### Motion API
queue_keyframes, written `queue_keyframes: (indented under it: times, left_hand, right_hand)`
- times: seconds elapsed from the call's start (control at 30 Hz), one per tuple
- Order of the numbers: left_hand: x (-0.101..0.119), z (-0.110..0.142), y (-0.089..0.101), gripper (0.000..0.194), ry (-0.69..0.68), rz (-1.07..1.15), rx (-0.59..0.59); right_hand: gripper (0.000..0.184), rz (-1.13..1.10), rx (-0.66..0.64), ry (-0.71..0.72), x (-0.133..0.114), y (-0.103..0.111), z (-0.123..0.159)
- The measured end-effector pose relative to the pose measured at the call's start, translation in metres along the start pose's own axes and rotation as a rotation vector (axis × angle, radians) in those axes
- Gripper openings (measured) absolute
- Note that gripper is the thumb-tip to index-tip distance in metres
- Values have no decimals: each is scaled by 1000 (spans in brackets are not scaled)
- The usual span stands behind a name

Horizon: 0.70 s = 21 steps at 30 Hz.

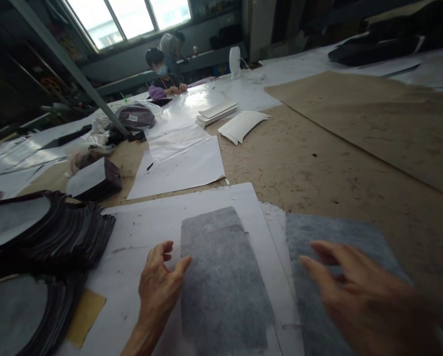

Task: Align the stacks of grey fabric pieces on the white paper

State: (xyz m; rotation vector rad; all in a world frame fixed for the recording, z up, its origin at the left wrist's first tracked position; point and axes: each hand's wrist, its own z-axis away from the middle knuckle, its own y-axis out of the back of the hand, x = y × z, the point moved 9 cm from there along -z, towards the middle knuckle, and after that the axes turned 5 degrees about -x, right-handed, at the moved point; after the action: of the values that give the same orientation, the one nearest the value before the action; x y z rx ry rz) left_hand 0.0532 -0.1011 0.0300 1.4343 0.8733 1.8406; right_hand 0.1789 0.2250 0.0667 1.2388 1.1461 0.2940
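The left hand lay flat with relaxed open fingers, its thumb touching the left edge of a grey felt piece on white paper, while the right hand, fingers spread and holding nothing, hovered over a second grey piece.

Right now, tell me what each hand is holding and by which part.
Nothing is held. The left hand rests flat on the white paper, thumb touching the left edge of the grey felt piece. The right hand is blurred above a second grey sheet.
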Motion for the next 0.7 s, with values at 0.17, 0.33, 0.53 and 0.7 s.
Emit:
queue_keyframes:
  times: [0.17, 0.33, 0.53, 0.7]
  left_hand:
    - [0, -7, -14, 36, 102, -93, -154]
    - [-7, -11, -17, 31, 168, -68, -177]
    - [-10, -15, -24, 16, 170, -33, -232]
    - [-8, -14, -27, 12, 158, 4, -236]
  right_hand:
    - [24, -17, -395, 10, -85, -74, -20]
    - [37, 65, -422, 4, -92, -99, -41]
    - [36, 80, -505, -45, -89, -113, -53]
    - [22, 71, -525, -29, -89, -117, -53]
